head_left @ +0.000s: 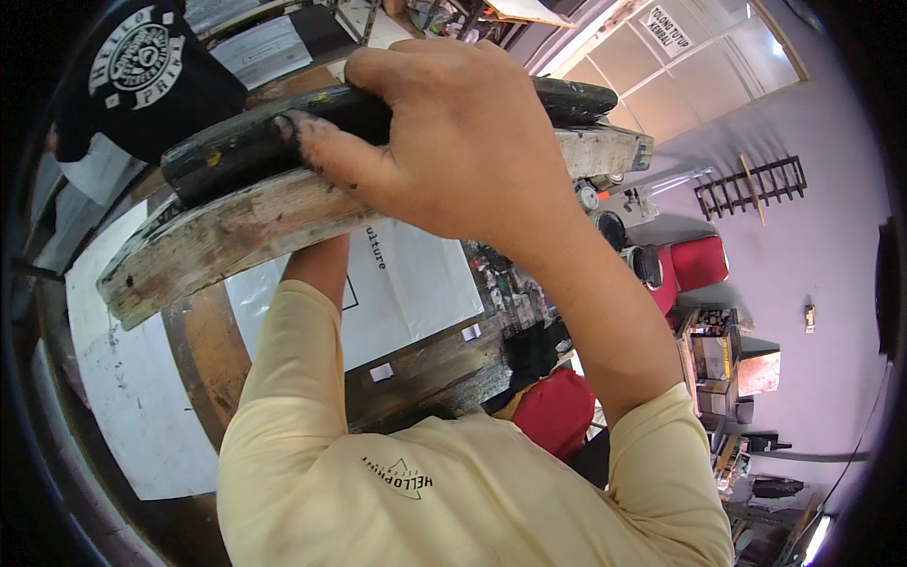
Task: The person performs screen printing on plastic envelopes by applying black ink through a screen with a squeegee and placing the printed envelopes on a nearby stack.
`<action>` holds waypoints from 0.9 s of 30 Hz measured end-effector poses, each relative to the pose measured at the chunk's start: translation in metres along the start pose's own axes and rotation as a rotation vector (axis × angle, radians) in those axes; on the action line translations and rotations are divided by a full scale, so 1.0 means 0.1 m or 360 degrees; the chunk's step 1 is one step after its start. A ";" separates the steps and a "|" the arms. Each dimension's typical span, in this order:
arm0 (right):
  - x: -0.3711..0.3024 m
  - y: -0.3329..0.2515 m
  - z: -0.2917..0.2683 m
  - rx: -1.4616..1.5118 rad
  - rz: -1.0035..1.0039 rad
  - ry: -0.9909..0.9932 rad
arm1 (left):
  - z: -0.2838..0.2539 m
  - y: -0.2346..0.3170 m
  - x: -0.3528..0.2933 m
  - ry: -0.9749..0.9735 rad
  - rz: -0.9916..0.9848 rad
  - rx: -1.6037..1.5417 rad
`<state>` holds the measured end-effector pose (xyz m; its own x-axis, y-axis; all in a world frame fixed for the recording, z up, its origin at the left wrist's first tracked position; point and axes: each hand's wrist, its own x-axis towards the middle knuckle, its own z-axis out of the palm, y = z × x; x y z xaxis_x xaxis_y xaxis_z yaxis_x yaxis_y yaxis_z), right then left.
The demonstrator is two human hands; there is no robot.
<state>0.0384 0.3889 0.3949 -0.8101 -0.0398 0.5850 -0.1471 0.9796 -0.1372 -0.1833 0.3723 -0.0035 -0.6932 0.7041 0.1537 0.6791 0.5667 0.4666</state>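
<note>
Close in front of me, my right hand [463, 142] is wrapped over a long, black-stained squeegee [227, 156], its thumb lying along the near side with dark ink on the tip. Just below and alongside runs a worn, ink-smeared wooden bar [236, 217], which looks like the edge of a frame. Whether my right hand also grips this bar, I cannot tell. My left forearm [321, 269] passes behind the wooden bar, which hides the left hand. Beneath lies a flat white sheet [416, 293] with dark print on the stained table [435, 364].
A white board [142, 406] lies at the left. At the upper left is a person's black shirt [132, 76] with a round white print. Cans [609, 227] and a red chair [699, 263] stand to the right, near a wall rack [751, 187]. Another red seat [557, 411] is nearer.
</note>
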 end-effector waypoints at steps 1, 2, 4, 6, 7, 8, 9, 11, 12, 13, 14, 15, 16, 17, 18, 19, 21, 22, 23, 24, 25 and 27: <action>0.00 0.00 0.00 0.0003 0.0002 -0.0001 | 0.07 0.14 0.07 -0.0007 0.0021 -0.0014; 0.01 0.00 0.00 -0.0001 0.0002 0.0006 | 0.13 0.28 0.13 -0.0005 0.0038 -0.0015; 0.02 0.01 0.01 0.0022 -0.0010 0.0029 | 0.25 0.57 0.23 -0.0023 0.0070 -0.0051; 0.03 0.01 0.01 0.0000 -0.0008 0.0016 | 0.35 0.83 0.30 -0.0029 0.0091 -0.0072; 0.03 0.01 0.01 -0.0002 -0.0007 0.0006 | 0.40 0.95 0.33 -0.0031 0.0100 -0.0090; 0.04 0.01 0.01 -0.0017 -0.0020 0.0014 | 0.45 1.07 0.35 -0.0030 0.0111 -0.0103; 0.04 0.02 0.01 -0.0024 -0.0030 0.0018 | 0.50 1.18 0.35 -0.0013 0.0122 -0.0134; 0.03 0.02 0.02 -0.0033 -0.0039 0.0016 | 0.56 1.32 0.24 0.0084 0.0180 -0.0235; 0.02 0.02 0.02 -0.0032 -0.0036 0.0018 | 0.55 1.35 0.11 0.0190 0.0239 -0.0309; 0.01 0.02 0.03 -0.0023 -0.0022 0.0007 | 0.51 1.34 -0.07 0.0332 0.0313 -0.0398; -0.01 0.01 0.03 -0.0031 -0.0019 0.0023 | 0.44 1.27 -0.32 0.0502 0.0342 -0.0465; -0.03 0.00 0.03 -0.0034 -0.0006 0.0023 | 0.33 1.14 -0.64 0.0633 0.0283 -0.0472; -0.04 0.00 0.03 -0.0043 -0.0043 0.0071 | 0.19 0.99 -1.01 0.0733 0.0151 -0.0420; -0.04 -0.01 0.02 -0.0035 -0.0007 0.0052 | 0.02 0.78 -1.38 0.0716 -0.0134 -0.0271; -0.05 -0.02 0.02 -0.0038 -0.0016 0.0075 | -0.15 0.59 -1.73 0.0574 -0.0484 -0.0145; -0.05 -0.02 0.01 -0.0055 -0.0053 0.0128 | -0.32 0.40 -2.08 0.0592 -0.0932 0.0051; -0.02 -0.04 -0.02 -0.0144 -0.0106 0.0081 | -0.59 0.11 -2.49 0.0275 -0.1474 0.0204; -0.02 -0.06 -0.05 -0.0177 -0.0120 0.0071 | -0.64 0.06 -2.55 0.0189 -0.1481 0.0145; -0.01 -0.08 -0.07 -0.0260 -0.0056 -0.0046 | -0.71 0.00 -2.57 0.0154 -0.1478 0.0123; -0.01 -0.09 -0.09 -0.0229 -0.0131 0.0045 | -0.79 -0.06 -2.55 0.0088 -0.1505 0.0014; -0.02 -0.12 -0.15 -0.0143 -0.0021 -0.0121 | -0.85 -0.09 -2.49 0.0007 -0.1523 -0.0120; -0.01 -0.09 -0.27 0.0004 0.0176 -0.0446 | -0.92 -0.04 -2.42 -0.0112 -0.1578 -0.0154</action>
<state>0.0558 0.3850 0.4170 -0.9463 0.0142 0.3230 -0.0501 0.9805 -0.1898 -0.0404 0.1600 0.0374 -0.9179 -0.0428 -0.3944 -0.2236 0.8769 0.4254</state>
